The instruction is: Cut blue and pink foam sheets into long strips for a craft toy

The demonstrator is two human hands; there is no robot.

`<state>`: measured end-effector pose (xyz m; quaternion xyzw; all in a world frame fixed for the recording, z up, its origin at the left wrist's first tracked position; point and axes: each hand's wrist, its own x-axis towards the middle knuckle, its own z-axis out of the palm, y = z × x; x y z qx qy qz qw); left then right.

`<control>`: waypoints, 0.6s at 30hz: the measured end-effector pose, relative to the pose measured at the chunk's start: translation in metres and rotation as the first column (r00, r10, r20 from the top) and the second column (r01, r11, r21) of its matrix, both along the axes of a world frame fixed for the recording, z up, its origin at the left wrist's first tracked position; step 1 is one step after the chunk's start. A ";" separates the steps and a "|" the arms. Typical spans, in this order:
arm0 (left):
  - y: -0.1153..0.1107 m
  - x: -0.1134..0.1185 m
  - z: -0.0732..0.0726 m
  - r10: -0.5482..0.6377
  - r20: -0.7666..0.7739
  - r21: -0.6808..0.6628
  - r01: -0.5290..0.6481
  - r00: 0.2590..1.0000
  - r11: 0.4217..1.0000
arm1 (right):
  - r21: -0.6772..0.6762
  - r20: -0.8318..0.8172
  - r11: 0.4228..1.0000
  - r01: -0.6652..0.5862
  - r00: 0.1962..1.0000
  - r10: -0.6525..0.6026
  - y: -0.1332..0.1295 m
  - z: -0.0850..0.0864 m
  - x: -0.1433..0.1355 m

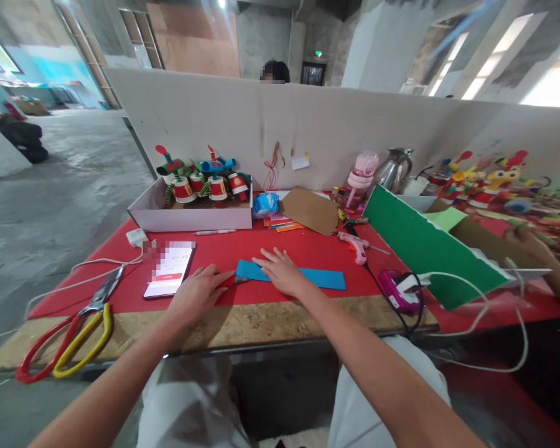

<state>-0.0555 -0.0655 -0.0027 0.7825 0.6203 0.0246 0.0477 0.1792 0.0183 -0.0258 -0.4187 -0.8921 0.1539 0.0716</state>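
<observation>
A blue strip of paper or card (322, 278) lies lengthwise on the red table cover in front of me. My right hand (280, 272) rests flat across its left half with the fingers spread. At the strip's left end is my left hand (201, 289), its fingers stretched toward the edge and the fingertips at or almost at it. A small greyish piece (242, 279) shows by that end; its kind is unclear. Just left of my left hand lies a lit phone (170, 270).
Big scissors (93, 311) lie at left. Behind stand a box (191, 218) of paper-cup figures, a blue packet (266, 204) and brown card (310, 210). Right are a pink glue gun (354, 246), a magenta power socket (399, 292), a green board (424, 249) and another person's hand (529, 246).
</observation>
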 end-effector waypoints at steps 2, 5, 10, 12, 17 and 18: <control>0.000 -0.001 -0.004 -0.017 0.042 0.007 0.016 0.999 1.000 | 0.010 -0.011 0.999 -0.049 0.999 0.049 0.003 0.003 0.028; 0.001 0.002 -0.008 -0.031 0.100 0.019 0.029 0.994 0.999 | -0.023 0.001 0.993 -0.113 0.994 0.113 0.004 0.003 0.067; 0.000 0.006 -0.009 -0.054 0.111 -0.003 0.055 0.992 0.998 | -0.029 0.033 0.993 -0.111 0.993 0.111 -0.001 -0.005 0.080; -0.002 0.006 -0.008 -0.064 0.123 -0.025 0.067 0.990 0.997 | -0.018 0.023 0.995 -0.102 0.995 0.102 -0.001 -0.006 0.076; -0.006 0.015 -0.002 -0.044 0.110 -0.045 0.049 0.993 0.998 | 0.005 0.015 0.995 -0.103 0.995 0.103 -0.001 -0.007 0.075; -0.007 0.019 0.000 -0.038 0.097 -0.052 0.043 0.995 0.998 | 0.006 0.015 0.995 -0.101 0.995 0.101 -0.001 -0.007 0.075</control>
